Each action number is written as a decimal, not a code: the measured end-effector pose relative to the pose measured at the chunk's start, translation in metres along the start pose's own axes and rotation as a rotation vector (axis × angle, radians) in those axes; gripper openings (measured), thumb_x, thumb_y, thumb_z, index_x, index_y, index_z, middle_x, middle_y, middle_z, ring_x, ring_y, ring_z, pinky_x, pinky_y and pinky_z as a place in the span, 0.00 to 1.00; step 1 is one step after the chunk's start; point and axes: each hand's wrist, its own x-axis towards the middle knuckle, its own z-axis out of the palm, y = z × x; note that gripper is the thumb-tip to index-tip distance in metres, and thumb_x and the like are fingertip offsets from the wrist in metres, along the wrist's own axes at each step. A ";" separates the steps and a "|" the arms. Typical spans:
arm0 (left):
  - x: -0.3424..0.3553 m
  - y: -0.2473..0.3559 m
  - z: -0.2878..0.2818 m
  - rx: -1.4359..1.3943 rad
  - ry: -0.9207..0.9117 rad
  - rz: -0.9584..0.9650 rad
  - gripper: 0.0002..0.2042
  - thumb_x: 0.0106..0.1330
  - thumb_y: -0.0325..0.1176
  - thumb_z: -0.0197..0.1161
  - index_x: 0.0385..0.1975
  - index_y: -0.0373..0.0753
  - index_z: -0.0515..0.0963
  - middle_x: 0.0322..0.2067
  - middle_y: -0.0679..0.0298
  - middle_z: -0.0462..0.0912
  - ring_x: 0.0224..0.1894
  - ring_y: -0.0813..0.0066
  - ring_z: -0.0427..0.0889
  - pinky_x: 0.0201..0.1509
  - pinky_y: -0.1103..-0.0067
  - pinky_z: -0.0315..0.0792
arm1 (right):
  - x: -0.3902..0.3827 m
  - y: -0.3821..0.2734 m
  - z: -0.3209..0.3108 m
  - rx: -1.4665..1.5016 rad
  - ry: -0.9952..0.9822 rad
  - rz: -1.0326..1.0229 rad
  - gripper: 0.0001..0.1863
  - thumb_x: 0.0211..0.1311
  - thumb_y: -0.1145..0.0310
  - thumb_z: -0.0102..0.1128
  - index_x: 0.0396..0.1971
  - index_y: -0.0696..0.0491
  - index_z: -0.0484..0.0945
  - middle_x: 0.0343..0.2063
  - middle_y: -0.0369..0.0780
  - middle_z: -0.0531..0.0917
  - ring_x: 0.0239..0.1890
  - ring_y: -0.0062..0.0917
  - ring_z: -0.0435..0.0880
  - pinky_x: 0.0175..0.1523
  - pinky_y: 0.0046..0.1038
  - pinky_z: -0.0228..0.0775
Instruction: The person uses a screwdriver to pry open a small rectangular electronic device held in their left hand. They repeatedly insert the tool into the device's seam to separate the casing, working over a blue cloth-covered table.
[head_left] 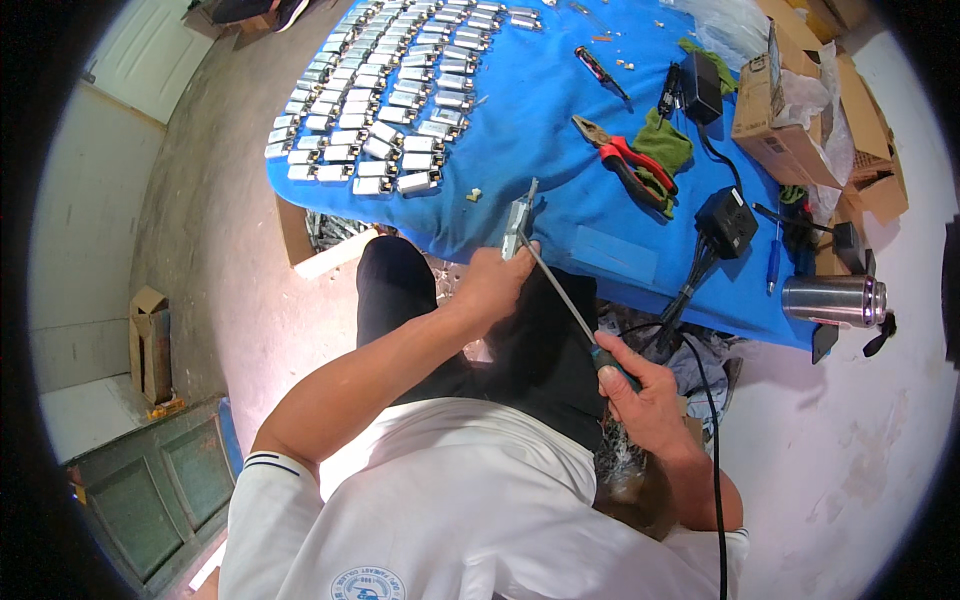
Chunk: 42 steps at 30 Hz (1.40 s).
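Observation:
My left hand [496, 283] grips a small silver metal part [517, 222] with a thin piece sticking up from its far end, just past the table's near edge. A long-shafted screwdriver [562, 292] runs up from my right hand [640, 385], whose fingers wrap its dark handle. Its tip meets the side of the silver part, or lies very close to it; I cannot tell which. Rows of similar small silver metal units [375, 110] lie on the blue cloth [500, 130] at the far left.
Red-handled pliers [630, 165] rest on a green cloth to the right. Black power adapters [725, 222] with cables, a steel flask [833, 301] and an open cardboard box [785, 115] stand along the right side. A black cable [712, 440] hangs near my right arm.

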 end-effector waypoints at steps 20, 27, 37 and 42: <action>-0.003 0.005 -0.010 -0.024 -0.149 -0.051 0.20 0.64 0.46 0.61 0.15 0.47 0.61 0.12 0.77 0.54 0.11 0.87 0.51 0.13 0.83 0.43 | 0.008 0.023 0.000 0.100 0.025 -0.055 0.22 0.65 0.66 0.56 0.59 0.49 0.71 0.28 0.39 0.79 0.26 0.21 0.76 0.32 0.22 0.69; -0.009 0.007 -0.002 0.029 -0.061 -0.014 0.19 0.65 0.45 0.59 0.16 0.47 0.62 0.12 0.77 0.55 0.11 0.87 0.51 0.14 0.83 0.43 | 0.007 0.019 0.011 -0.802 0.427 -0.561 0.24 0.53 0.70 0.65 0.54 0.45 0.77 0.28 0.41 0.77 0.25 0.33 0.78 0.28 0.31 0.72; -0.006 0.015 -0.008 -0.087 -0.181 -0.102 0.19 0.67 0.45 0.58 0.16 0.47 0.62 0.12 0.77 0.53 0.11 0.87 0.49 0.14 0.83 0.41 | 0.012 0.017 0.001 -0.598 0.221 -0.442 0.24 0.57 0.72 0.62 0.56 0.48 0.75 0.22 0.42 0.75 0.23 0.35 0.77 0.26 0.32 0.71; -0.007 0.022 -0.009 -0.139 -0.233 -0.187 0.18 0.66 0.43 0.59 0.16 0.46 0.63 0.12 0.77 0.53 0.11 0.87 0.49 0.14 0.83 0.41 | 0.018 0.024 -0.013 -0.133 0.050 -0.224 0.22 0.64 0.67 0.57 0.58 0.51 0.72 0.22 0.38 0.76 0.20 0.25 0.74 0.24 0.27 0.67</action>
